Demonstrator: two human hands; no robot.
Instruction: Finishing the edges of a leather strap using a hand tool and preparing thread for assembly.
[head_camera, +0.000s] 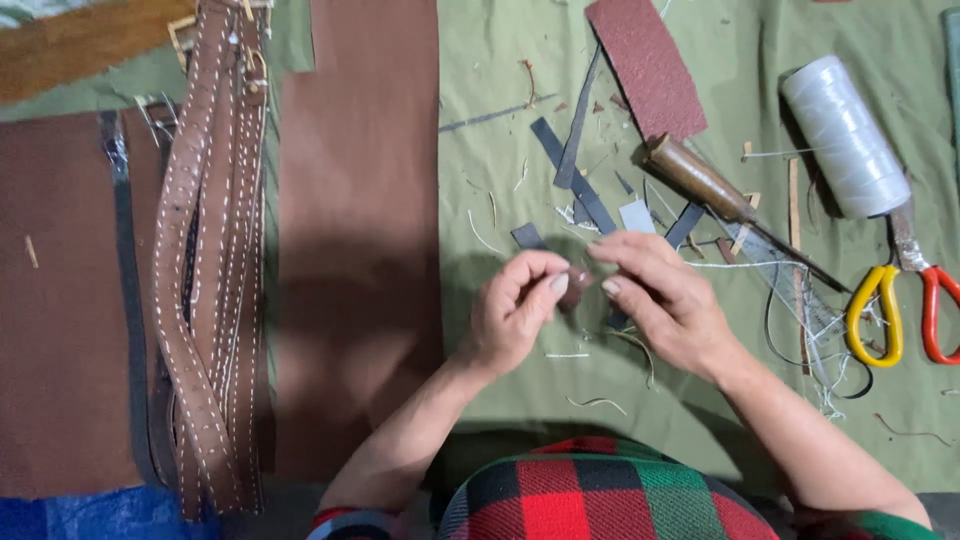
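Stitched brown leather straps (205, 270) lie at far left beside a brown leather sheet (358, 230). Over the green cloth (500, 90), the left hand (512, 312) and right hand (665, 298) meet, fingertips pinching a small brown leather piece (577, 283). Farther right lie a wooden-handled awl (715, 192), a white thread spool (845, 135) and yellow-and-red scissors (905, 300).

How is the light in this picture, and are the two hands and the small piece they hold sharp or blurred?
Head view: soft, even light, with no strong glare; faint shadows lie on the green cloth below the hands. The left hand and right hand are slightly soft, and the small brown piece pinched between them is too blurred to identify. The white-stitched brown leather straps look sharper.
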